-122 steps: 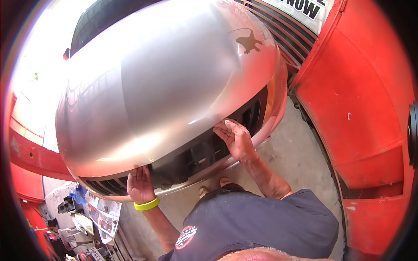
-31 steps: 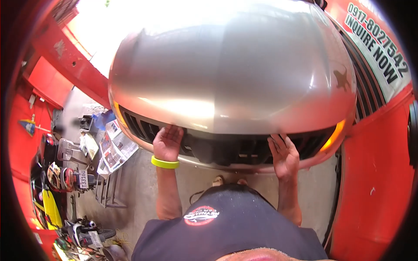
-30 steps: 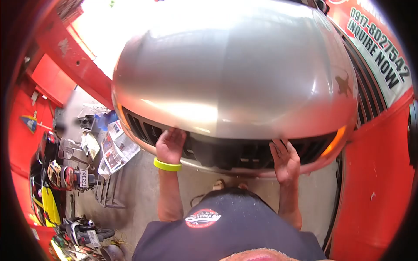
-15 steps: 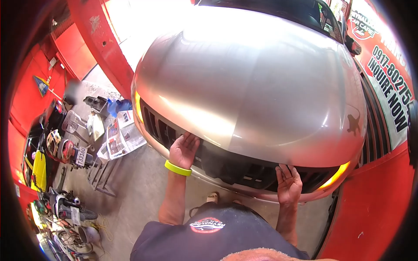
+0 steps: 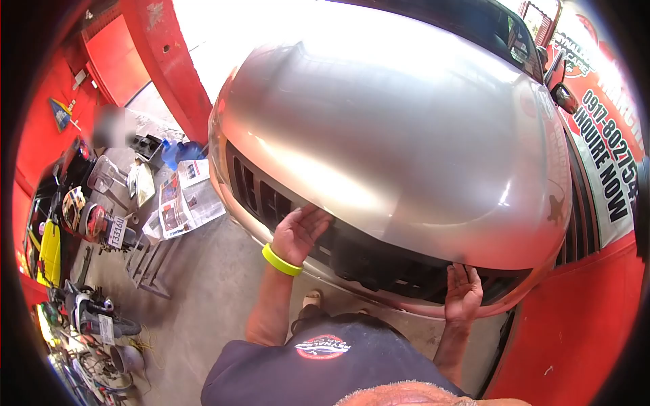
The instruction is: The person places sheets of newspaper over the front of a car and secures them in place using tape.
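Observation:
In front of me stands a silver car with its hood (image 5: 379, 142) down. My left hand (image 5: 298, 235) is palm up at the hood's front edge, left of the middle. Its fingers are stretched out and the tips reach the hood's lip. A yellow-green wristband (image 5: 282, 260) circles that wrist. Farther right, my right hand (image 5: 464, 292) is also palm up with straight fingers, its tips at the same edge. Behind and between the hands lies the dark grille (image 5: 369, 260). Whether the fingertips hook under the lip is hidden.
Newspaper sheets (image 5: 186, 206) cover a low stand at the left, near a blue water jug (image 5: 177, 152). Several motorcycles (image 5: 101, 318) are parked along the left side. A red wall panel (image 5: 575, 325) and a printed banner (image 5: 602, 155) border the right.
The amber lights at both front corners of the car were lit and are now dark. The view has shifted slightly, while both hands stay at the hood's edge.

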Demonstrator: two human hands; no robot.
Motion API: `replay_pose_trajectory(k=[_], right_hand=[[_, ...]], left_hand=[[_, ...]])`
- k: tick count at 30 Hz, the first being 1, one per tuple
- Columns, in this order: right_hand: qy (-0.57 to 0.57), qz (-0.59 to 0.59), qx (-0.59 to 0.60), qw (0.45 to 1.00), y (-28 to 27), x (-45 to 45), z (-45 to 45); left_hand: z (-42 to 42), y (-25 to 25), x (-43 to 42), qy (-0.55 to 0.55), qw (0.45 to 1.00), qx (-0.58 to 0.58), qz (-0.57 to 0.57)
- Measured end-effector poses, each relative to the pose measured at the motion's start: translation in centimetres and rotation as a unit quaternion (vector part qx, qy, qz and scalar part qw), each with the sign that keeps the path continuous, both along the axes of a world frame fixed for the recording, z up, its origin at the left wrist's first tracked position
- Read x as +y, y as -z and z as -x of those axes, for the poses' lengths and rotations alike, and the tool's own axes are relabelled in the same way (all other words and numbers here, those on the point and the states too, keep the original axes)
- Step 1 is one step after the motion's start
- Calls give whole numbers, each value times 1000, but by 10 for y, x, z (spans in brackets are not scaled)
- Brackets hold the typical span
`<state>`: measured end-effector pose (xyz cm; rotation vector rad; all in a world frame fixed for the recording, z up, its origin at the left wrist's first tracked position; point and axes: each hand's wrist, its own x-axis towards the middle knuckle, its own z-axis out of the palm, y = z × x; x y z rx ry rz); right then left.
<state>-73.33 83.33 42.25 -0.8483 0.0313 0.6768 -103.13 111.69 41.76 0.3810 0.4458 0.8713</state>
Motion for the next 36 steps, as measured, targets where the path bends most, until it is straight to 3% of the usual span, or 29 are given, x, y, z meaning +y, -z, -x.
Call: replay_pose_trajectory(k=[4,17,36], right_hand=[[80,30,-10,996,-3,20,23],[173,56,-35,983,-1,38,34],[129,-18,-29,991,-14,49,55]], left_hand=[[30,-9,29,45,999,-17,-10],[52,-4,74,132,990,-42,35],[40,-5,60,83,996,-37,6]])
